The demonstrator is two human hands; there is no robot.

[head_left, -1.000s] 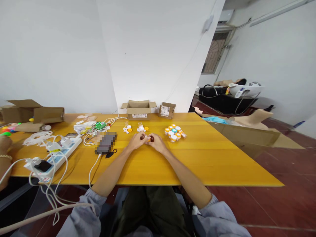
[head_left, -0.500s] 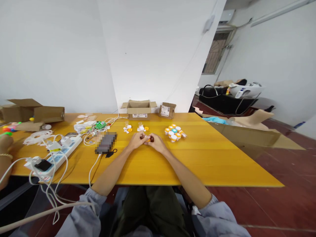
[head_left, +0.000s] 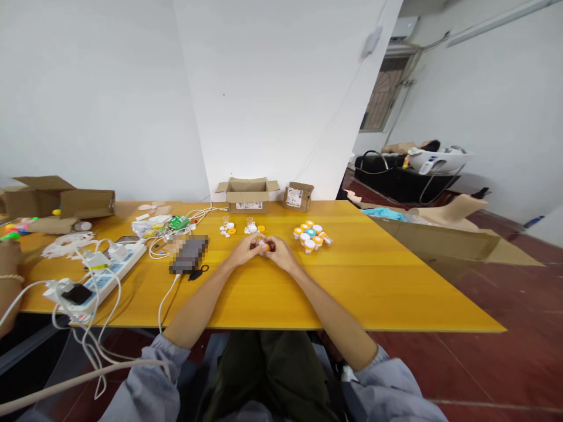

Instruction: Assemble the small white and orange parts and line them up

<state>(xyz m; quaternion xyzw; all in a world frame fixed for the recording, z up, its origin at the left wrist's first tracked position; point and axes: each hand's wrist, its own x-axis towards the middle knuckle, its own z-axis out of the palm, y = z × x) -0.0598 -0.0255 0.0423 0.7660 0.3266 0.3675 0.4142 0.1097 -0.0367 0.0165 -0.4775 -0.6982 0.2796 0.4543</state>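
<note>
My left hand (head_left: 244, 249) and my right hand (head_left: 277, 252) meet over the middle of the yellow table (head_left: 352, 281). Both are closed, pinching a small jar with an orange lid (head_left: 263, 246) between their fingertips. A cluster of several small jars with orange, white and blue lids (head_left: 310, 234) stands just right of my right hand. Loose lids and small white pieces (head_left: 240, 228) lie just beyond my hands.
Two open cardboard boxes (head_left: 247, 194) (head_left: 298, 196) stand at the table's far edge by the wall. A dark flat device (head_left: 189, 255), a white power strip with cables (head_left: 103, 272) and more boxes (head_left: 61, 199) crowd the left. Another person's hand (head_left: 9, 258) shows at the far left.
My hands have risen slightly and the small jar has turned a little between my fingers. Otherwise things stay as they were.
</note>
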